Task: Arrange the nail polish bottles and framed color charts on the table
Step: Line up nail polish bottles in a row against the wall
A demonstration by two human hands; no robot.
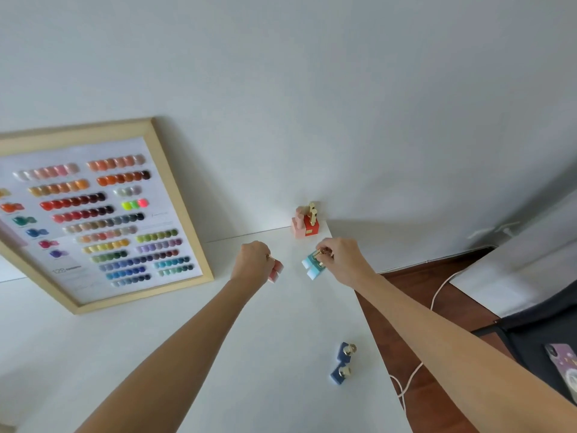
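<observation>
My left hand (252, 260) is closed around pink nail polish bottles (276, 271) just above the white table (193, 354). My right hand (342, 260) pinches the gold caps of light blue and teal bottles (313, 265), close to the right of the pink ones. A group of pink and red bottles (305, 225) with gold caps stands at the table's far right corner against the wall. Two dark blue bottles (342, 362) stand nearer to me by the right edge. A wood-framed color chart (93, 214) leans against the wall at the left.
The table's right edge drops to a brown wooden floor (437, 307) with a white cable (415, 370) lying on it. A dark bag with a phone (562, 373) sits at the far right.
</observation>
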